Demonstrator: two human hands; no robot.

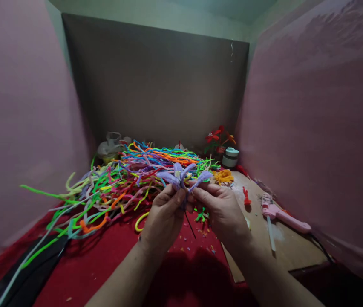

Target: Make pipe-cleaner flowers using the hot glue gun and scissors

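Between my two hands is a purple pipe-cleaner flower point(177, 178) with pale yellow stamens at its middle and a thin dark stem hanging below. My left hand point(166, 213) is closed, pinching the flower at its base. A separate-looking purple petal point(204, 176) stands out to the right, its twisted lower end pinched between the thumb and fingers of my right hand point(216, 204). The petal's end touches the flower's base; whether it is joined there is hidden by my fingers.
A big tangled heap of coloured pipe cleaners point(117, 192) spreads over the red cloth point(82, 264). On the right, a pink glue gun point(283, 216) lies on a tan board point(296, 251), near a small red piece point(246, 197) and an orange bundle point(223, 176). Red flowers point(213, 136) stand behind a lidded jar point(230, 157).
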